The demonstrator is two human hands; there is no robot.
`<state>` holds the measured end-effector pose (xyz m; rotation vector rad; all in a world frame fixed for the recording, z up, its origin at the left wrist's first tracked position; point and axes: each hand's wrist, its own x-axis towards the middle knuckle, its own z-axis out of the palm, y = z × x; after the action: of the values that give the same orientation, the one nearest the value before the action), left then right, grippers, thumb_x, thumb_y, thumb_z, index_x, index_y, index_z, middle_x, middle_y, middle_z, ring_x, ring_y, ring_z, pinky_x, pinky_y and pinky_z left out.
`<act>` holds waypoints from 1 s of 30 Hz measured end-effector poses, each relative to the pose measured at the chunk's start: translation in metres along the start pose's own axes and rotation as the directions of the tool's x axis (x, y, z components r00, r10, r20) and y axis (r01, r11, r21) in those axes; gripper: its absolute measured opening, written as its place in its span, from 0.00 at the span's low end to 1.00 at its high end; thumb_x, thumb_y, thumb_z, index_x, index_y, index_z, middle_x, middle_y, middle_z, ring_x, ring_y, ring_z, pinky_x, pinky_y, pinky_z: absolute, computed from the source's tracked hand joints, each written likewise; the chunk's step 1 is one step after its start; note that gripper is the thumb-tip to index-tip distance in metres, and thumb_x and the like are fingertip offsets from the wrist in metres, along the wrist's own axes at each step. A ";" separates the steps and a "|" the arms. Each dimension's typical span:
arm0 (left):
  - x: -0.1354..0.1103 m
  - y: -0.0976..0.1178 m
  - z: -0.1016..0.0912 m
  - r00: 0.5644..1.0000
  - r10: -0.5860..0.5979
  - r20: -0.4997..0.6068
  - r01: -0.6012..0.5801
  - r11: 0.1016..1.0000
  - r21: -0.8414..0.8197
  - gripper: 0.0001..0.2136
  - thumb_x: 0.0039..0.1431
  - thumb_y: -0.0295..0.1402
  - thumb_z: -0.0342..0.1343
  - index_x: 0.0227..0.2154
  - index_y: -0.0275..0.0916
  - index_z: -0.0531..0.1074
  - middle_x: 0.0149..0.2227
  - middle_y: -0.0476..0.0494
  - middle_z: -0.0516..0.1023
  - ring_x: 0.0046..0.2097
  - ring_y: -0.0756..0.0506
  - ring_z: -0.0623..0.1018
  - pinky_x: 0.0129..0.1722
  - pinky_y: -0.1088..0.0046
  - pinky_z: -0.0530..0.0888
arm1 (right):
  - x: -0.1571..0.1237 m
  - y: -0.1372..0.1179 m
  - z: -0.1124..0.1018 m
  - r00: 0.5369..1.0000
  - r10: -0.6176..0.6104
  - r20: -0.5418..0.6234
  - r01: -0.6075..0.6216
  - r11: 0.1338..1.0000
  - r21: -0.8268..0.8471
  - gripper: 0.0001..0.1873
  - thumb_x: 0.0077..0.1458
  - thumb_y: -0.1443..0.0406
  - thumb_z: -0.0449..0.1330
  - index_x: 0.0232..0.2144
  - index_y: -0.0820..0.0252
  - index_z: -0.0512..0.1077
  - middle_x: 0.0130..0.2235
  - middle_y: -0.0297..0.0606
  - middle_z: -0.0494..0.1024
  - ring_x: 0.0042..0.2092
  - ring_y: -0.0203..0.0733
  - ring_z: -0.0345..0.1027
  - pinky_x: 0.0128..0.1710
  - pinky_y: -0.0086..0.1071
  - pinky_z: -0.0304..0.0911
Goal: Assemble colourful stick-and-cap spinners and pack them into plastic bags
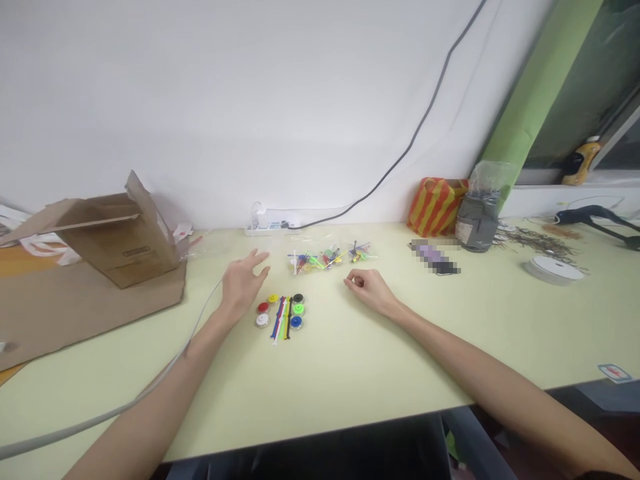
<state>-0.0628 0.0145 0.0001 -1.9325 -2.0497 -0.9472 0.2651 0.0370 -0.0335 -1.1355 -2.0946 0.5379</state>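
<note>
My left hand [243,283] hovers open with its fingers spread, just above and behind a small group of round plastic discs [280,313] in red, yellow, black, green, blue and white. Several thin coloured plastic strips [281,318] lie side by side among these discs. My right hand [367,291] rests on the pale green table [340,360] with its fingers curled in, holding nothing visible. It is nearest to several clear plastic bags of small coloured parts [325,259], which lie in a row further back.
A cardboard box [120,237] stands on a cardboard sheet at the left. A grey cable [165,370] crosses the table beside my left forearm. Along the back are a power strip [270,223], a striped bag [437,207] and a grey jar [477,223]. A white spool [554,270] lies right.
</note>
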 end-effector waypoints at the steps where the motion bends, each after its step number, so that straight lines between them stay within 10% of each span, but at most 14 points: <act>1: -0.002 0.004 -0.001 0.998 0.019 -0.060 -0.022 0.999 -0.047 0.15 0.62 0.36 0.55 0.49 0.45 0.79 0.58 0.44 0.76 0.52 0.36 0.79 0.56 0.56 0.69 | 0.000 0.000 0.000 1.000 0.003 -0.006 -0.003 1.000 0.002 0.12 0.61 0.61 0.56 0.28 0.60 0.72 0.19 0.28 0.64 0.23 0.35 0.56 0.27 0.30 0.47; 9: -0.020 0.047 -0.018 0.929 0.017 -0.371 -0.202 0.861 -0.467 0.12 0.61 0.39 0.60 0.44 0.41 0.79 0.43 0.44 0.84 0.45 0.44 0.81 0.50 0.64 0.75 | -0.005 -0.022 0.000 0.989 -0.113 -0.094 0.134 0.956 0.260 0.13 0.63 0.60 0.55 0.42 0.59 0.77 0.30 0.36 0.78 0.33 0.40 0.70 0.31 0.29 0.61; 16: -0.033 0.072 -0.018 0.964 0.005 -0.266 -0.195 0.696 -0.691 0.07 0.61 0.36 0.60 0.33 0.39 0.80 0.36 0.44 0.84 0.41 0.45 0.81 0.48 0.67 0.75 | -0.014 -0.046 0.007 0.974 -0.184 -0.132 0.224 0.865 0.448 0.25 0.64 0.63 0.55 0.63 0.50 0.65 0.62 0.43 0.69 0.58 0.47 0.68 0.47 0.37 0.70; 25: -0.030 0.073 -0.011 0.987 -0.152 -0.050 0.028 0.476 -0.879 0.12 0.58 0.42 0.62 0.33 0.37 0.80 0.35 0.40 0.83 0.39 0.44 0.80 0.37 0.69 0.74 | -0.008 -0.025 0.011 0.984 -0.093 -0.154 0.162 0.829 0.536 0.28 0.64 0.58 0.58 0.64 0.53 0.64 0.61 0.46 0.70 0.57 0.50 0.68 0.49 0.41 0.69; 30: -0.028 0.071 -0.009 0.980 -0.196 0.043 0.116 0.376 -0.919 0.13 0.56 0.42 0.65 0.33 0.36 0.81 0.34 0.39 0.83 0.38 0.44 0.80 0.37 0.70 0.73 | -0.008 -0.032 0.008 0.992 0.007 -0.124 0.078 0.738 0.670 0.34 0.58 0.54 0.66 0.63 0.58 0.65 0.39 0.40 0.78 0.42 0.44 0.72 0.41 0.35 0.67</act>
<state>0.0058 -0.0169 0.0155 -1.9796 -1.7659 -2.6263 0.2439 0.0133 -0.0217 -0.6672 -1.5843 1.0785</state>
